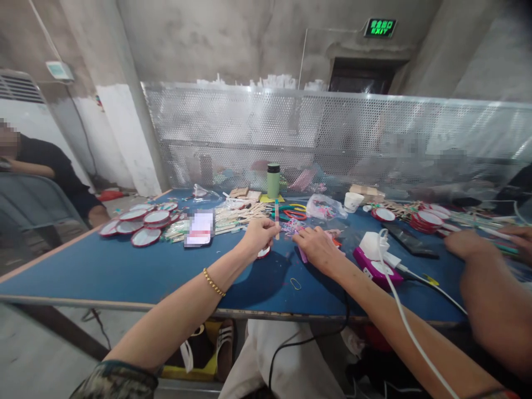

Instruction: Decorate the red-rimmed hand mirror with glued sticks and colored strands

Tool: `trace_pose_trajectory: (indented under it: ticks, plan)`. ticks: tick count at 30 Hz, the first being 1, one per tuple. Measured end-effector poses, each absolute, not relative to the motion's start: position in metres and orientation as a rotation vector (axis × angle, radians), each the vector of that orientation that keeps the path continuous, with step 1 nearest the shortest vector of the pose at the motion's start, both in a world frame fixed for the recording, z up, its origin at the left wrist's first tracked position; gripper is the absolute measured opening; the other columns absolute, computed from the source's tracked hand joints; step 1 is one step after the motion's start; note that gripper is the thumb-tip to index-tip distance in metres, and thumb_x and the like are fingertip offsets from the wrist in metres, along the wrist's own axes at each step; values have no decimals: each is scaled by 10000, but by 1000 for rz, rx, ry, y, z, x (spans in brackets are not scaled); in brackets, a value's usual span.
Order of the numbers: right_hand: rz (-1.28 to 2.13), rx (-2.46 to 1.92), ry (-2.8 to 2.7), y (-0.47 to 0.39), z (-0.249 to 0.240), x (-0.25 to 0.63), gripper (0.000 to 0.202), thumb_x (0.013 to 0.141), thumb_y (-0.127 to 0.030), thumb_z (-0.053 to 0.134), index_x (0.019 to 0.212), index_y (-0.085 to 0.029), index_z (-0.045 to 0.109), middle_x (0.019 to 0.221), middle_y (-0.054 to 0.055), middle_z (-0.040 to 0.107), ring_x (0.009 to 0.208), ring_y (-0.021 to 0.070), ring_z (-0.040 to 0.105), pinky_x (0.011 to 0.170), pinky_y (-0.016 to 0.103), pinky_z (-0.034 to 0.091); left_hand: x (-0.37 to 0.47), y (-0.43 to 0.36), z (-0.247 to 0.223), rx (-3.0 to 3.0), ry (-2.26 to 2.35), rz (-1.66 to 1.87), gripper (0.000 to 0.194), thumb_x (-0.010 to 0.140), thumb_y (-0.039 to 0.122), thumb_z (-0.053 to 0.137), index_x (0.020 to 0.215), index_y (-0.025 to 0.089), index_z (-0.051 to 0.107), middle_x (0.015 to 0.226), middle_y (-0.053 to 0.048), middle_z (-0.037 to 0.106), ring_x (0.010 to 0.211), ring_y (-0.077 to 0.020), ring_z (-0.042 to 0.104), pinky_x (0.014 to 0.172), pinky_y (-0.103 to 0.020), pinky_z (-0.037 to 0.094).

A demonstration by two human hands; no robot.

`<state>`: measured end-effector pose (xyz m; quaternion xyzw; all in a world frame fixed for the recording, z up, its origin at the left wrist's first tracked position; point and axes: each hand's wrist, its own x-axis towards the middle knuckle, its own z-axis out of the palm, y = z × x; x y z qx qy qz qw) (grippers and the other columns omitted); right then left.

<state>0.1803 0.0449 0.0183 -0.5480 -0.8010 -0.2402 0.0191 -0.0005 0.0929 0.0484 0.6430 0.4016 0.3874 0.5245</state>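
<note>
My left hand (260,235), with a beaded bracelet at the wrist, is closed in a pinch on a flat wooden stick (277,216). The stick stands upright and has a teal tip. Just under this hand a small white disc with a red rim (264,253) shows in part. My right hand (316,248) lies at a heap of small purple and pink pieces (293,225), fingers bent down and drawn together. What its fingertips grip, if anything, is hidden. Something pink and orange sticks out beneath that palm.
Red-rimmed discs (146,236) and a bundle of sticks (233,217) lie left, with a phone (199,228). Behind are a green bottle (273,182), pliers (294,210) and a plastic bag (326,206). A purple power strip (376,267) and a co-worker's hand (469,246) are right.
</note>
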Motion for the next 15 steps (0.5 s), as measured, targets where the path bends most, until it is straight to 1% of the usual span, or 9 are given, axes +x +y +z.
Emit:
trace_pose_trajectory:
  ticks: [5,7,9,12,15]
  plan:
    - [-792,-1814,-2547,50,16,177,180,936,-113,480,999,-153,644,1008,135,682,986,270,590,786,361,347,2,87,40,1633,1011,772,306,864,134,575,563,134,519,314,78,390,263,-29,304,319,-145,187]
    - [-804,-1825,-2571,49,18,176,179,933,-116,487,986,-151,654,1002,137,680,994,277,586,792,369,349,4,83,34,1637,1004,700,228,849,115,582,630,136,521,363,79,446,277,-31,341,318,-135,216]
    - [-834,-1823,-2591,46,21,175,186,932,-119,490,971,-149,670,1022,146,677,1007,282,581,796,376,350,7,79,28,1619,999,681,137,823,72,597,753,146,504,440,75,529,309,-46,422,325,-129,282]
    - [-902,-1829,-2549,39,29,175,193,927,-130,511,1004,-160,686,1065,155,673,996,276,572,793,375,350,11,76,20,1581,991,694,248,805,13,586,896,177,423,469,93,555,338,-84,502,339,-141,374]
    - [-965,-1786,-2420,23,33,174,253,929,-108,494,1109,-160,663,952,134,682,918,253,561,759,358,353,14,75,14,1562,936,666,298,806,0,592,884,192,377,451,109,535,334,-94,520,342,-152,422]
